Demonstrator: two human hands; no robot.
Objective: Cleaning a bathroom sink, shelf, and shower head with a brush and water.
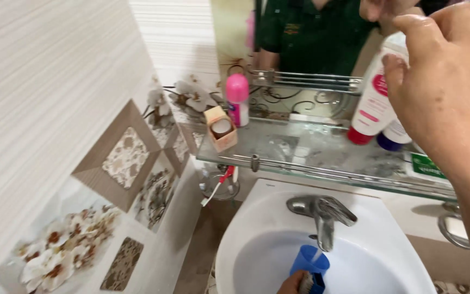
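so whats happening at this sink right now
A person stands at a white bathroom sink. Their left hand holds a blue cup under the chrome tap, catching a thin stream of water. Their right hand is raised at a white tube with a red cap, which stands cap-down on the glass shelf below the mirror.

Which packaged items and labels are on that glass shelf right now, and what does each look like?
Pink-capped bottle: shelf left, upright.
Tan open box: shelf's left corner.
White tube, red cap, pink label: held by right hand.
White bottle, blue cap: behind tube.
Green label: lying flat, right.
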